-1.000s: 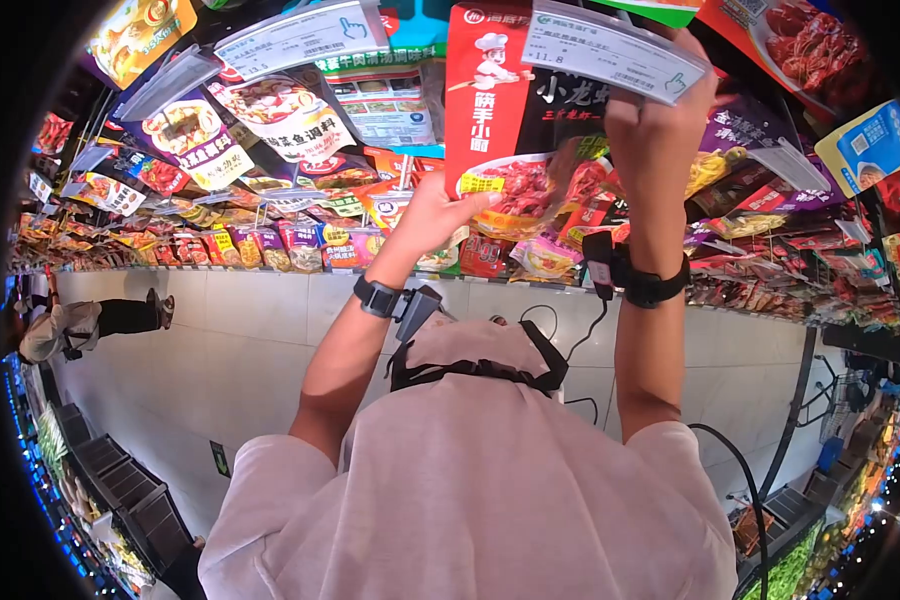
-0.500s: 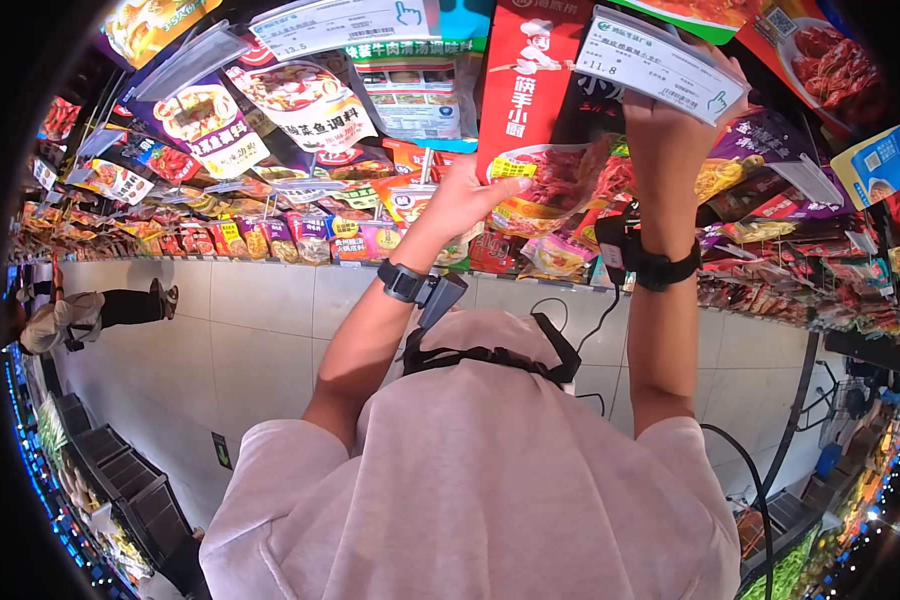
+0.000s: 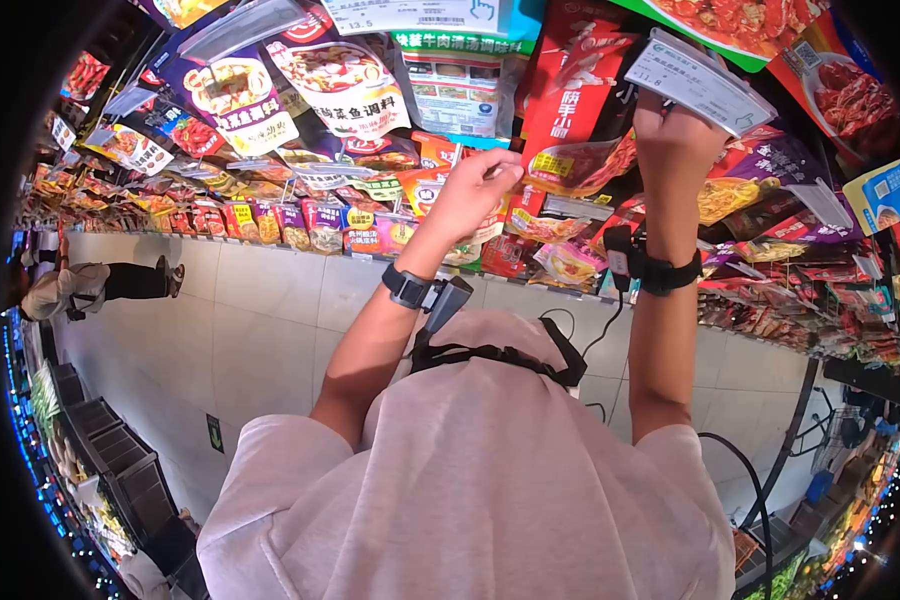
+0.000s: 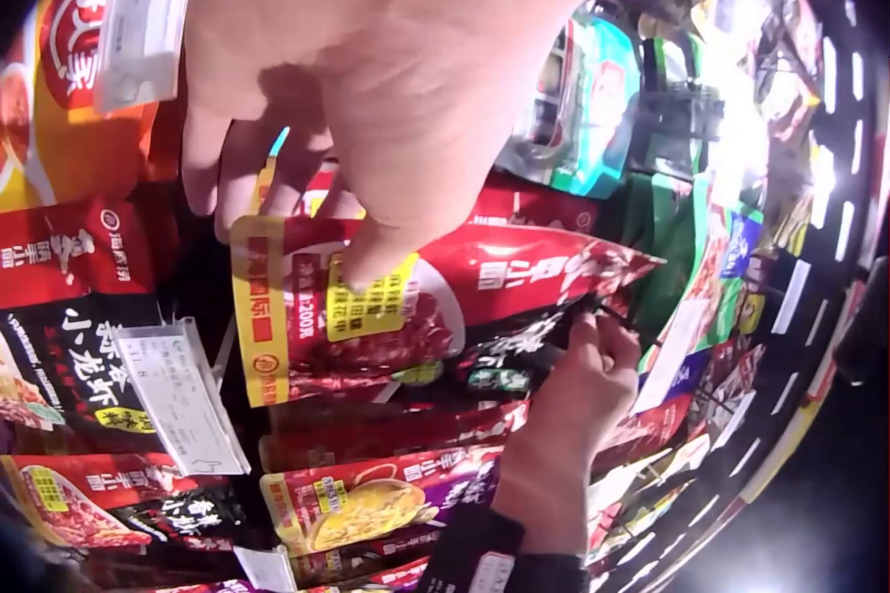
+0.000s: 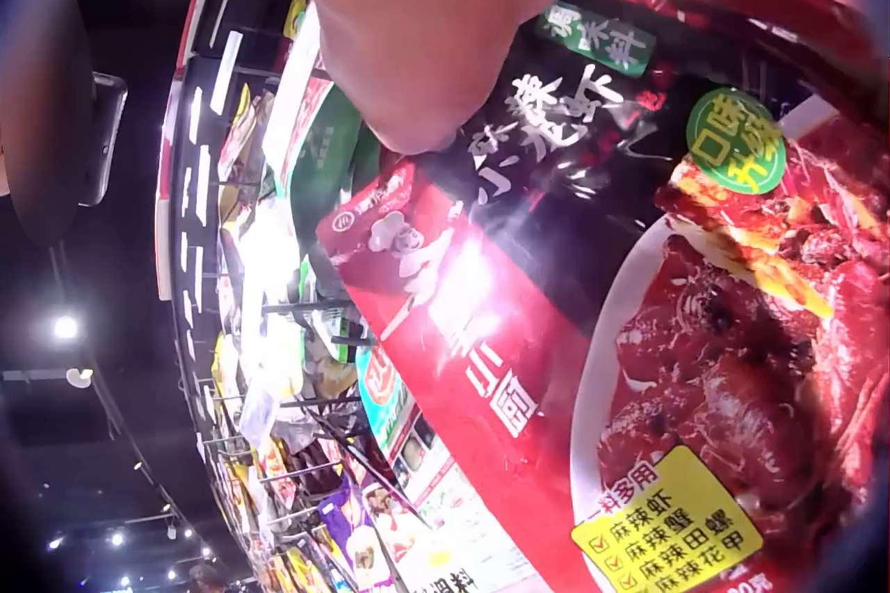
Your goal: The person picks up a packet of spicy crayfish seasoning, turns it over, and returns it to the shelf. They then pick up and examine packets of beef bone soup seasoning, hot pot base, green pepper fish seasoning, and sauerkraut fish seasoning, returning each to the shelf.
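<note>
A red and black crayfish seasoning packet [image 3: 580, 110] hangs tilted among the racks, a yellow sticker near its bottom. My right hand [image 3: 675, 140] pinches its top end, as the left wrist view shows; in the head view a price tag [image 3: 700, 82] partly covers the fingers. Close to the packet's lower left edge is my left hand [image 3: 470, 195], fingers loosely bent. Its thumb overlaps the yellow sticker [image 4: 373, 298] in the left wrist view. The right wrist view shows the packet's front [image 5: 556, 301] large, with a crayfish dish printed on it.
Hanging seasoning packets crowd around, including a white pickled-fish packet [image 3: 340, 80] and a teal beef-soup packet [image 3: 460, 90]. Price tags such as this one [image 3: 410, 14] jut out from the hooks. Tiled floor [image 3: 260, 310] lies below; another person [image 3: 80, 285] stands far left.
The left thumb has come off the packet's front, and its fingers have bent. The packet has tilted. My right hand stays at its top, while the head view has shifted.
</note>
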Demonstrator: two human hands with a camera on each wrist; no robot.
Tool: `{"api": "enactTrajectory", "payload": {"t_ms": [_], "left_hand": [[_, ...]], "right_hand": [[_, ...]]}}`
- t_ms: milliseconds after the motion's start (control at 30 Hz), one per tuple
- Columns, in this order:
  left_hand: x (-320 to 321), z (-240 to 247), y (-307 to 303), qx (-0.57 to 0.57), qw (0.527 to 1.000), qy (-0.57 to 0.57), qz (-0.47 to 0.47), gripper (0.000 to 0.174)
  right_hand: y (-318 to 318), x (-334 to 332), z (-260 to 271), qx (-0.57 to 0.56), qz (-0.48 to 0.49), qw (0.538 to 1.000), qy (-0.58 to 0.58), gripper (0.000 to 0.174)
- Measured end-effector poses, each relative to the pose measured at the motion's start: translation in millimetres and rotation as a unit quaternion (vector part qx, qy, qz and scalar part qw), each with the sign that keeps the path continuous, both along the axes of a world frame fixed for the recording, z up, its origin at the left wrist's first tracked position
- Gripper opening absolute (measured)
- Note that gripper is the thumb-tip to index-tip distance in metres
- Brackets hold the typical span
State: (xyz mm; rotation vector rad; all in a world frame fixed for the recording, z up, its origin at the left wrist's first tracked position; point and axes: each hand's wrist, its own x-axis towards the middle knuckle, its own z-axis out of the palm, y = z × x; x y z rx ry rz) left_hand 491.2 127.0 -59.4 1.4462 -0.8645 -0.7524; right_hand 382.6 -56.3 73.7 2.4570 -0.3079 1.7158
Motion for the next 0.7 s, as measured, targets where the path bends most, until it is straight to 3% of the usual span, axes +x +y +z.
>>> {"api": "enactTrajectory", "payload": {"t_ms": [267,300,333,367,400,433,467,500,533,567,600,667,700], "left_hand": [[9.0,-11.0,17.4,0.017,0.999,0.017,0.039,0.024],[4.9,-9.3,12.0,-0.015,0.999,0.009,0.050,0.029],[1.6,-2.7,6.7,-0.048,0.997,0.001,0.058,0.034],[3.4,5.2,0.5,-0.035,0.997,-0.048,0.045,0.052],[1.6,8.9,-4.9,-0.039,0.997,-0.046,0.042,0.052],[0.5,12.7,-11.2,-0.033,0.996,-0.060,0.053,0.058],[0.4,16.7,-15.9,-0.025,0.995,-0.075,0.063,0.064],[-1.3,32.6,-15.3,0.000,0.995,-0.090,0.039,0.075],[-1.0,30.6,-19.4,-0.002,0.995,-0.090,0.031,0.075],[0.5,26.5,-27.0,-0.025,0.993,-0.081,0.077,0.075],[-1.3,28.9,-33.4,-0.048,0.989,-0.069,0.121,0.075],[-3.8,32.9,-39.5,-0.026,0.989,-0.074,0.127,0.071],[-0.7,46.0,-37.7,-0.014,0.995,-0.060,0.083,0.069]], "right_hand": [[-13.8,1.3,-5.8,-0.081,-0.049,0.996,0.003,0.027],[4.5,-3.0,1.8,0.010,-0.051,0.998,0.022,0.030],[14.2,-2.3,2.3,0.010,-0.053,0.998,0.024,0.030],[20.6,-1.8,2.4,0.020,-0.068,0.997,-0.025,0.026],[23.0,-4.2,2.7,0.028,-0.082,0.993,-0.075,0.023],[23.9,-11.2,-8.9,0.165,-0.035,0.983,-0.075,0.040],[23.9,-9.9,-18.8,0.160,-0.039,0.983,-0.076,0.040],[31.8,-5.2,-25.1,0.307,0.097,0.934,-0.153,0.046],[35.1,-4.3,-32.6,0.437,0.227,0.841,-0.225,0.053],[26.9,-2.7,-43.6,0.434,0.270,0.831,-0.220,0.064],[24.9,-1.1,-48.1,0.405,0.240,0.855,-0.215,0.056],[22.8,-9.8,-56.0,0.471,0.218,0.833,-0.192,0.051],[17.7,-15.0,-63.2,0.469,0.212,0.836,-0.192,0.051]]}}
